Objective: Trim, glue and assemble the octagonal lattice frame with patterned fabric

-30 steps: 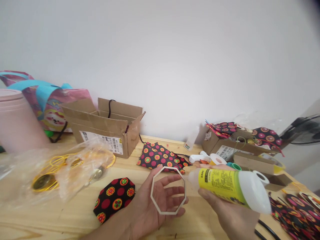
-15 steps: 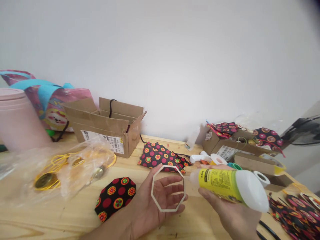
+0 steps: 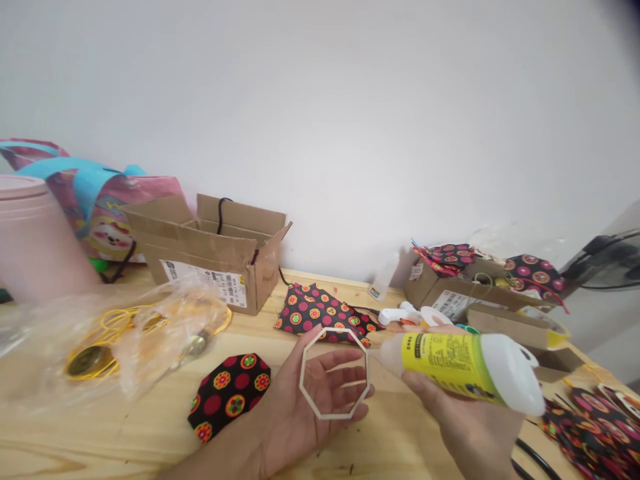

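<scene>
On the palm and fingers of my left hand (image 3: pixel 293 410) rests a thin, pale octagonal frame (image 3: pixel 335 417); the fingers are loosely spread behind it. My right hand (image 3: pixel 463 427) grips a white glue bottle (image 3: pixel 447 367) with a yellow label. The bottle lies nearly sideways, its clear nozzle pointing left at the frame's right edge; whether the tip touches cannot be made out. Left of my left wrist, an octagonal black fabric piece (image 3: pixel 233 393) with red and orange flower prints lies on the table. More of this printed fabric (image 3: pixel 313 310) lies behind my left fingers.
An open cardboard box (image 3: pixel 210 253) stands at back left, beside a pink canister (image 3: pixel 40 240). Clear plastic with yellow cord (image 3: pixel 105 333) lies in front. A white glue gun (image 3: pixel 400 315), a small bottle (image 3: pixel 383 280) and a filled box (image 3: pixel 445 297) are behind the right hand.
The glue bottle has shifted slightly right and turned a little in my right hand, showing more of its base. My left hand and the frame have barely moved.
</scene>
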Motion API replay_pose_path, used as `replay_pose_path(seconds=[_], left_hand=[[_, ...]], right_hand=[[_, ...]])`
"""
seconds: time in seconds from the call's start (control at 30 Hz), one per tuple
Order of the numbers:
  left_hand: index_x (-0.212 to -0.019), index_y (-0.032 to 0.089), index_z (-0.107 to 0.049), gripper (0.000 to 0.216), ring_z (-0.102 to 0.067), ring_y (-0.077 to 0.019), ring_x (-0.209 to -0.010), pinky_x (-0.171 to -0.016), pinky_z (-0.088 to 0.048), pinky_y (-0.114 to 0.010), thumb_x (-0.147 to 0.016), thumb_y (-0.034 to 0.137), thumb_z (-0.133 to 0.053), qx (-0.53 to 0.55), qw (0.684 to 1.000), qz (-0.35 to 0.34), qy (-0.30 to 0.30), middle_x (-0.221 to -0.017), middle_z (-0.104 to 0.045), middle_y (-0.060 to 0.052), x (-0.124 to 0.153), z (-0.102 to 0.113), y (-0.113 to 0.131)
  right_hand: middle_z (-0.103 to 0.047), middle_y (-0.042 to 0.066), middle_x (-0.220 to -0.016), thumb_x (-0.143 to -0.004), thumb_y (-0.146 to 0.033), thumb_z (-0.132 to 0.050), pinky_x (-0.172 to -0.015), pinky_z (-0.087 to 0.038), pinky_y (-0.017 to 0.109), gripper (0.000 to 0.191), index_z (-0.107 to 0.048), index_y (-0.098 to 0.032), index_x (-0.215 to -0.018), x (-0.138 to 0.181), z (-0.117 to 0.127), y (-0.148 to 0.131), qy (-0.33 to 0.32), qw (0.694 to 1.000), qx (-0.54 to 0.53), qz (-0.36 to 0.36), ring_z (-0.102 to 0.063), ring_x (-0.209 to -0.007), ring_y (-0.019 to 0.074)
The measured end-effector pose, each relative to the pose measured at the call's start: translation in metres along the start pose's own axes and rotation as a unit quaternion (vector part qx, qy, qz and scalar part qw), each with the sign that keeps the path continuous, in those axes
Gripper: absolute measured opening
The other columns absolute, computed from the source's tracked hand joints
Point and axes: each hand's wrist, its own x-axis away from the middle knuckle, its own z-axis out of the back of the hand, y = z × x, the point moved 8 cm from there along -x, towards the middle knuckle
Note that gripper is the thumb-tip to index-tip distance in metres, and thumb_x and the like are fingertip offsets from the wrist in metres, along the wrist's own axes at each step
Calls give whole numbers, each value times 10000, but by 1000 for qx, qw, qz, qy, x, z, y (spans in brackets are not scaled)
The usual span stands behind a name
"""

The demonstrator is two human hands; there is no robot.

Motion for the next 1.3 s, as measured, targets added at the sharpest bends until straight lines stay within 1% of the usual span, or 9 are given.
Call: replay_pose_path(seconds=[0.07, 0.2, 0.37, 0.5, 0.6, 0.7, 0.9, 1.1, 1.3], left_hand=[[-911, 40, -628, 539, -639, -245, -739, -675, -456, -329, -755, 530, -467, 4, 1000, 1, -6, -802, -675, -148, 0, -1, 0], [-922, 36, -621, 550, -635, -244, -749, -672, -455, -325, -762, 534, -452, 5, 1000, -2, -10, -823, -671, -151, -1, -2, 1], [-916, 33, -619, 543, -637, -248, -753, -676, -455, -326, -770, 526, -445, 1, 1000, -1, -6, -838, -671, -163, -2, -1, 0], [-926, 21, -616, 539, -639, -250, -756, -678, -456, -328, -790, 505, -420, 1, 1000, -9, 2, -808, -669, -159, -1, 1, 1], [-924, 16, -615, 545, -640, -258, -761, -673, -459, -331, -789, 507, -419, -1, 1000, -10, 12, -792, -667, -162, -1, 3, 1], [-934, 21, -613, 538, -638, -257, -768, -684, -458, -333, -787, 504, -427, 1, 1000, -7, -1, -804, -665, -158, -1, 2, 1], [-943, 22, -611, 560, -637, -259, -776, -686, -459, -331, -777, 525, -431, -1, 1000, -4, 0, -799, -666, -160, -2, 3, 1], [-943, 23, -619, 563, -639, -258, -782, -697, -460, -331, -771, 529, -442, 6, 1000, -6, -20, -812, -676, -161, -2, 3, 1], [-976, 11, -614, 585, -632, -248, -841, -777, -444, -331, -766, 534, -456, 5, 999, -10, -43, -882, -686, -184, 0, -2, 7]], right_hand=[[-690, 40, -852, -493, -321, -776, -628, -572, 376, 501, -610, -243, -959, -1, 1, -1, -3, 1000, 2, 1, -649, -795, 266], [-686, 33, -716, -414, -260, -810, -557, -576, 303, 461, -640, -214, -839, -5, -8, -10, -67, 998, 16, -5, -662, -721, 258], [-683, 37, -680, -417, -340, -797, -491, -565, 291, 447, -650, -211, -819, -4, -20, -21, -77, 994, -66, -44, -657, -683, 259], [-686, 33, -709, -422, -268, -811, -562, -570, 325, 470, -638, -215, -856, -2, -25, -18, -124, 990, -61, -35, -646, -706, 257], [-684, 36, -771, -435, -225, -807, -602, -567, 346, 517, -612, -219, -914, -3, -15, -16, -85, 996, -24, -1, -638, -718, 251], [-670, 25, -746, -400, -253, -815, -545, -566, 315, 516, -612, -224, -873, -5, -10, -18, -56, 998, -4, 21, -631, -677, 236], [-673, 35, -745, -440, -298, -797, -567, -569, 307, 479, -611, -213, -874, -8, -12, -17, -73, 997, 5, 14, -641, -704, 239], [-691, 24, -765, -386, -298, -818, -580, -573, 337, 491, -627, -235, -834, -5, -8, -16, -62, 998, 23, 11, -644, -717, 250], [-694, 90, -896, -541, -245, -762, -674, -556, 389, 463, -607, -157, -968, -14, -1, -18, 3, 999, -45, 30, -661, -771, 264]])
